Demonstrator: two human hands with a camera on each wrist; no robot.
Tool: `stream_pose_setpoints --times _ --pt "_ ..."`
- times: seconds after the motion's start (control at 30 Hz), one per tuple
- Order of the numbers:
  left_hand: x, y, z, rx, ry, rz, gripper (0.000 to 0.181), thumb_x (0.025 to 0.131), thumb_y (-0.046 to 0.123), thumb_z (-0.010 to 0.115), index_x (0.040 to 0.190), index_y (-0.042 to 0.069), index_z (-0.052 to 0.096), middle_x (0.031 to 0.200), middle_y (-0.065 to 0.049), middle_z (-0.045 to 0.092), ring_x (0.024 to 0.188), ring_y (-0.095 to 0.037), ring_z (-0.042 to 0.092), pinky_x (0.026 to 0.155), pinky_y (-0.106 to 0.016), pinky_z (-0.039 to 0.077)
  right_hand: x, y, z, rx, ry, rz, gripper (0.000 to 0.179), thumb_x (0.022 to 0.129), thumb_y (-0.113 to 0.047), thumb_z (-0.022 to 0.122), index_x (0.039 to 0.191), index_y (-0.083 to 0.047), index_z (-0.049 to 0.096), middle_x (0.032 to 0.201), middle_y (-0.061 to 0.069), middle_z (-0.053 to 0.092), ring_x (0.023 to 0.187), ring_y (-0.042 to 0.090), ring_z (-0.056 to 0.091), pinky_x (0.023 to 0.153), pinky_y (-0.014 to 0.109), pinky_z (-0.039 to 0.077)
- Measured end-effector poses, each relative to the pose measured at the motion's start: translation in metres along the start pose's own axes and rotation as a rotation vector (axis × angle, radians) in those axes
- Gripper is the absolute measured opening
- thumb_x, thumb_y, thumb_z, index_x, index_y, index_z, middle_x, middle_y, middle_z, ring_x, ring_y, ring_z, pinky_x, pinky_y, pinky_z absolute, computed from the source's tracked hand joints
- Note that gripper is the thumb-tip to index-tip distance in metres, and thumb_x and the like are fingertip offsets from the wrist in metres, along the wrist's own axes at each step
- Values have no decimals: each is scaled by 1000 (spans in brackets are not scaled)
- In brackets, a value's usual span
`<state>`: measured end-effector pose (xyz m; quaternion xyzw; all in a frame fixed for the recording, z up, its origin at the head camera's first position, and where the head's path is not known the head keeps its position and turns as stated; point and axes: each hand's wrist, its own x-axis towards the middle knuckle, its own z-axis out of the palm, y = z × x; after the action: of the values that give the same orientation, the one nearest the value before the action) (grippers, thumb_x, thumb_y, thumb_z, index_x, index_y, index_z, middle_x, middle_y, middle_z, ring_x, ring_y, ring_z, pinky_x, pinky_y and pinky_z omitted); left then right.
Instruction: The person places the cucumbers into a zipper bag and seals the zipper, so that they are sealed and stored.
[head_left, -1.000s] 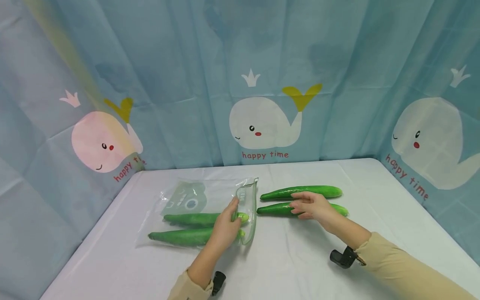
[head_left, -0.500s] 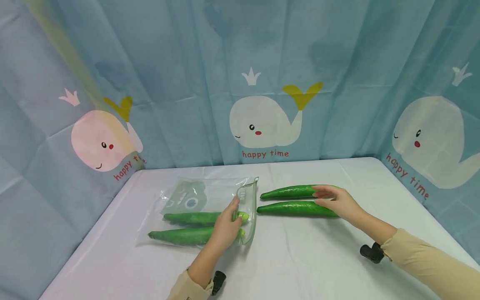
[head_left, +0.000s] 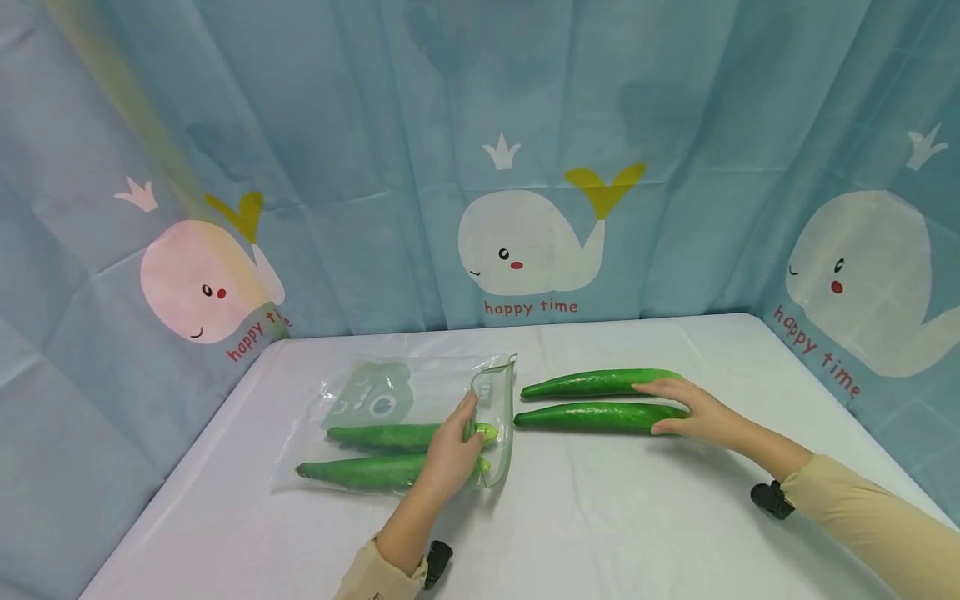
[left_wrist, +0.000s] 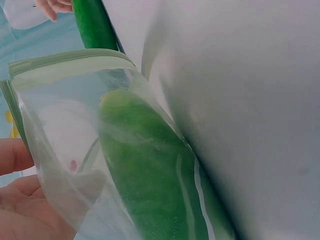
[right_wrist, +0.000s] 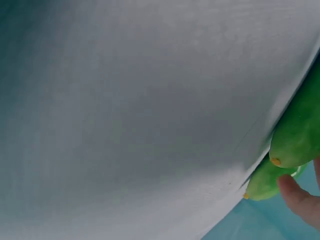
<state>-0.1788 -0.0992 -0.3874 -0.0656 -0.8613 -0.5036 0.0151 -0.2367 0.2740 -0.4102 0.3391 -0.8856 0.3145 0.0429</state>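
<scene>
A clear zip bag [head_left: 435, 387] with a green print lies at left centre. Inside it are two cucumbers [head_left: 360, 472], seen through the film. My left hand [head_left: 452, 454] grips the bag's upper film near its open mouth. In the left wrist view, the mouth stands raised beside the fingers [left_wrist: 15, 156], above a cucumber's pale end [left_wrist: 145, 165]. Two more cucumbers [head_left: 585, 417] lie side by side to the right of the bag. At their right ends my right hand [head_left: 697, 412] spreads its thumb and fingers over the nearer one; whether it touches is unclear.
Everything lies on a white-covered table [head_left: 585, 533]. A blue curtain [head_left: 375, 250] with whale prints stands behind and along both sides. Small black cameras [head_left: 771, 500] sit at the wrists.
My right hand has moved right along the cucumbers to their right ends, thumb and fingers now spread apart. The left hand and the bag look unmoved.
</scene>
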Motion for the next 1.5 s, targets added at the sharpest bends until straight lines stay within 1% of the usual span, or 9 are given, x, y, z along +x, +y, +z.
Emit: stream_pose_setpoints --times 0.13,0.23,0.33,0.47,0.63,0.87,1.03,1.23,1.5 --pt "0 -1 0 -2 0 -4 57 90 -6 51 145 -8 34 154 -22 26 142 -41 22 115 -53 18 0 4 -1 27 -121 64 67 83 -20 76 141 -1 48 132 24 49 120 45 46 91 60 46" --pt "0 0 0 0 1 -10 57 90 -6 51 145 -8 35 154 -22 26 141 -41 22 115 -53 18 1 6 0 45 -195 97 71 83 -23 75 144 -2 45 133 27 46 121 48 45 93 62 44" --pt "0 0 0 -2 1 -15 57 90 -6 51 145 -7 35 155 -21 26 142 -41 22 115 -53 18 3 7 1 56 -234 116 74 84 -25 75 146 -3 42 136 28 44 123 50 42 94 63 42" --pt "0 0 0 -7 2 -8 57 90 -6 51 145 -8 34 154 -22 26 142 -41 22 115 -53 18 4 8 1 54 -263 133 77 83 -28 75 147 -3 39 142 28 41 129 52 36 98 65 39" --pt "1 -2 1 -17 1 9 57 90 -7 51 145 -10 34 154 -24 27 141 -42 23 115 -52 18 6 9 1 42 -303 137 79 83 -24 75 148 0 37 146 29 39 132 52 33 100 65 36" --pt "0 -2 1 -23 4 10 57 90 -7 51 144 -10 34 154 -24 27 142 -42 22 115 -53 18 11 5 1 -2 -320 163 75 83 -10 74 147 0 37 145 27 42 131 51 36 100 61 39" --pt "1 -2 1 -26 2 11 57 90 -7 50 144 -11 34 153 -25 26 141 -42 22 115 -53 18 12 2 1 -19 -324 180 75 82 -10 75 147 -1 39 143 28 44 129 50 38 98 59 43" --pt "1 -2 3 -19 4 5 57 90 -7 50 144 -10 34 153 -25 27 141 -42 22 115 -53 18 12 -5 -6 -7 -334 198 74 81 -10 76 146 -3 42 142 30 44 128 52 38 95 58 45" --pt "0 -1 3 -16 14 4 58 88 -7 51 144 -9 35 153 -23 27 141 -42 23 115 -53 18 13 -17 -15 7 -308 230 67 81 -1 74 142 -3 48 141 29 45 129 53 37 94 58 46"
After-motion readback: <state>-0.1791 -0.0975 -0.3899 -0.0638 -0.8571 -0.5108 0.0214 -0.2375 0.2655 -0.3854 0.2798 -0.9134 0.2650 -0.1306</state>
